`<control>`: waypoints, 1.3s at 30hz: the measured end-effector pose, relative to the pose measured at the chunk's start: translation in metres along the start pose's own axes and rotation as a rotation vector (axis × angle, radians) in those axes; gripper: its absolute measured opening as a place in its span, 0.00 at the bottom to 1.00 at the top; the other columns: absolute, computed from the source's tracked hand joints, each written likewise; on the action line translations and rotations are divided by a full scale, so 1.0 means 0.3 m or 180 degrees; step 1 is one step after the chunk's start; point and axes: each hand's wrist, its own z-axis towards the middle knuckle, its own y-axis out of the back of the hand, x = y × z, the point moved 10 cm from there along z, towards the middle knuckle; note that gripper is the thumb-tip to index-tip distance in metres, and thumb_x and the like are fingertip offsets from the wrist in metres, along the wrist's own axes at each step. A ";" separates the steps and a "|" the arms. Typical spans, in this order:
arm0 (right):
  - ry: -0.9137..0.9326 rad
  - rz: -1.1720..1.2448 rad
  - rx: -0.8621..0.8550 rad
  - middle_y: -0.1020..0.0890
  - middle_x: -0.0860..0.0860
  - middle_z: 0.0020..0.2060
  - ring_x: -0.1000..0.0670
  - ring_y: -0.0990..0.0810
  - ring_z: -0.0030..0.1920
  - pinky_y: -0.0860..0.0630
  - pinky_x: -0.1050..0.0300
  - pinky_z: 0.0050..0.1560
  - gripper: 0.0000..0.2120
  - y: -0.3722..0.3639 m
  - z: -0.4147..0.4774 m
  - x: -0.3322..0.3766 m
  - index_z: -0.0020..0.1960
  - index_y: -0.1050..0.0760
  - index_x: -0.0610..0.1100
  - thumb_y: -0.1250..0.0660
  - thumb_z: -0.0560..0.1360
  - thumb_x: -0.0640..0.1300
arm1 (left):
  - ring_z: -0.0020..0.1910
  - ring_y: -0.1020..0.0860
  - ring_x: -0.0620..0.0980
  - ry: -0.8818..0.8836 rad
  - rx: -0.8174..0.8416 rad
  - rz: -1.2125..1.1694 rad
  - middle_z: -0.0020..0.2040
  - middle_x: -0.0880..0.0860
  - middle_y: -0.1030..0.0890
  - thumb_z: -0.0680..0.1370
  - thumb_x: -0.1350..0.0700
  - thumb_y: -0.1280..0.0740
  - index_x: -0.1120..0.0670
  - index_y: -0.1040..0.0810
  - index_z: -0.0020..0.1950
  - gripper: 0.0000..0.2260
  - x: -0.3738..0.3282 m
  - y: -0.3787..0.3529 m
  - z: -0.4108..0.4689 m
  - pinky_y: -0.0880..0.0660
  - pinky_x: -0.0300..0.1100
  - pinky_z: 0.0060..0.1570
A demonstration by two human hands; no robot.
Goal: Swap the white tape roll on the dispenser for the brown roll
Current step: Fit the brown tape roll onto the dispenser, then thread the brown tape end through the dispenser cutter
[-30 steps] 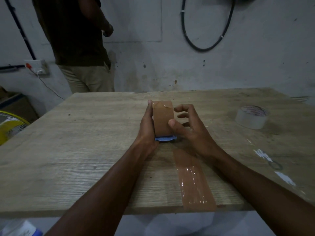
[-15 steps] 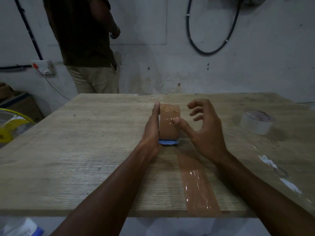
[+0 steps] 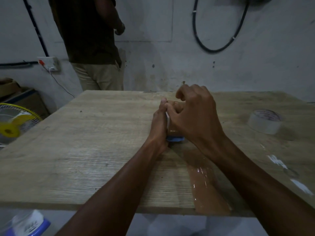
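At the far left edge of the frame a yellow fan [image 3: 12,126] stands beside the bench [image 3: 85,150], and a switch box [image 3: 48,63] is fixed to the wall above it. In the upper left a person [image 3: 92,45] in a dark shirt stands behind the bench.

At the centre, the left hand [image 3: 159,126] lies flat against the left side of the brown roll [image 3: 173,132], fingers straight and pointing away, bracing it rather than closing around it. The roll sits on the blue dispenser [image 3: 175,138], of which only the near lower edge shows. The right hand [image 3: 196,116] covers the roll from above and the right, fingers curled and the thumb pressing on the top; whether it truly clamps the roll I cannot tell.

A strip of brown tape [image 3: 209,189] lies stuck on the bench from the dispenser to the near edge, lower right of centre. At the right, well apart from the hands, the white roll [image 3: 264,121] lies flat on the bench.
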 end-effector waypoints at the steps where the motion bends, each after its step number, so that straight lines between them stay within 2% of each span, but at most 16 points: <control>1: 0.0044 -0.0050 0.0014 0.18 0.44 0.42 0.48 0.23 0.44 0.34 0.60 0.47 0.12 -0.001 0.001 0.004 0.48 0.20 0.38 0.27 0.72 0.47 | 0.47 0.14 0.55 -0.0010 -0.0014 0.0001 0.47 0.58 0.13 0.80 0.34 0.45 0.52 0.15 0.49 0.27 -0.001 0.002 -0.002 0.19 0.58 0.55; 4: 0.0156 -0.0183 0.0097 0.18 0.42 0.38 0.49 0.27 0.41 0.34 0.59 0.45 0.10 -0.011 -0.004 0.019 0.44 0.18 0.36 0.27 0.72 0.44 | 0.48 0.14 0.54 -0.0025 -0.0041 0.0022 0.49 0.57 0.13 0.80 0.33 0.45 0.53 0.16 0.54 0.28 -0.004 0.004 -0.004 0.19 0.57 0.55; 10: 0.0480 -0.0238 0.0065 0.18 0.41 0.31 0.43 0.21 0.34 0.25 0.53 0.38 0.10 -0.006 -0.002 0.054 0.38 0.18 0.34 0.34 0.71 0.40 | 0.49 0.14 0.53 0.0090 -0.0211 0.0067 0.49 0.55 0.12 0.80 0.33 0.44 0.52 0.16 0.57 0.27 0.003 0.022 -0.001 0.19 0.59 0.56; 14: 0.0559 -0.0295 0.0300 0.18 0.40 0.35 0.42 0.22 0.38 0.27 0.52 0.41 0.06 -0.028 0.009 0.043 0.41 0.20 0.34 0.32 0.72 0.37 | 0.51 0.14 0.56 0.0094 -0.0159 0.0031 0.51 0.58 0.13 0.80 0.34 0.43 0.54 0.16 0.58 0.28 0.003 0.020 0.002 0.21 0.62 0.58; 17: 0.0455 -0.0153 0.0686 0.19 0.42 0.42 0.45 0.22 0.45 0.31 0.57 0.45 0.05 -0.049 0.034 0.011 0.46 0.21 0.37 0.31 0.76 0.39 | 0.50 0.15 0.57 0.0202 0.0102 -0.0150 0.51 0.59 0.14 0.79 0.34 0.42 0.53 0.15 0.54 0.26 0.011 0.001 -0.002 0.21 0.57 0.58; 20: 0.0286 0.0099 0.0942 0.18 0.45 0.43 0.48 0.22 0.45 0.23 0.54 0.47 0.05 -0.055 0.057 -0.016 0.48 0.21 0.39 0.31 0.77 0.41 | 0.47 0.16 0.56 0.0279 0.0272 -0.0285 0.50 0.59 0.14 0.78 0.33 0.40 0.51 0.14 0.51 0.25 0.027 -0.012 0.003 0.22 0.53 0.52; 24: 0.0103 0.0307 0.1048 0.21 0.53 0.40 0.55 0.21 0.42 0.24 0.64 0.43 0.02 -0.047 0.081 -0.048 0.45 0.21 0.41 0.30 0.76 0.36 | 0.39 0.17 0.50 0.0318 0.0552 -0.0482 0.43 0.55 0.15 0.79 0.35 0.40 0.53 0.16 0.54 0.25 0.034 -0.044 0.001 0.23 0.47 0.44; 28: -0.0132 0.0258 0.1108 0.25 0.57 0.36 0.64 0.26 0.36 0.32 0.75 0.35 0.04 -0.062 0.100 -0.106 0.45 0.22 0.43 0.30 0.77 0.36 | 0.36 0.17 0.50 0.0282 0.0592 -0.0312 0.41 0.55 0.15 0.80 0.36 0.41 0.55 0.18 0.57 0.25 0.026 -0.047 -0.004 0.22 0.47 0.42; 31: -0.0394 0.0339 0.1112 0.23 0.58 0.35 0.68 0.27 0.33 0.35 0.78 0.32 0.04 -0.078 0.105 -0.154 0.46 0.20 0.42 0.32 0.78 0.37 | 0.36 0.17 0.50 0.0301 0.0584 -0.0274 0.40 0.56 0.16 0.80 0.36 0.41 0.56 0.18 0.57 0.26 0.028 -0.047 -0.006 0.22 0.47 0.42; 33: -0.0637 0.0567 0.1141 0.22 0.59 0.34 0.69 0.25 0.31 0.34 0.77 0.32 0.06 -0.085 0.101 -0.180 0.45 0.19 0.42 0.33 0.79 0.39 | 0.36 0.17 0.50 0.0305 0.0586 -0.0315 0.41 0.55 0.16 0.80 0.36 0.42 0.55 0.18 0.56 0.25 0.030 -0.043 -0.002 0.22 0.46 0.42; 35: -0.0865 0.0856 0.1217 0.21 0.58 0.33 0.65 0.22 0.32 0.32 0.74 0.34 0.08 -0.089 0.086 -0.197 0.45 0.19 0.42 0.33 0.80 0.43 | 0.36 0.17 0.50 0.0288 0.0593 -0.0316 0.41 0.55 0.15 0.81 0.36 0.42 0.55 0.18 0.57 0.26 0.031 -0.039 0.002 0.21 0.46 0.41; 39: -0.1143 0.1304 0.1276 0.17 0.48 0.36 0.53 0.19 0.35 0.22 0.58 0.39 0.15 -0.091 0.040 -0.226 0.45 0.19 0.39 0.37 0.82 0.49 | 0.37 0.17 0.49 0.0230 0.0573 -0.0167 0.41 0.54 0.15 0.81 0.36 0.43 0.55 0.19 0.61 0.26 0.027 -0.040 -0.001 0.21 0.43 0.38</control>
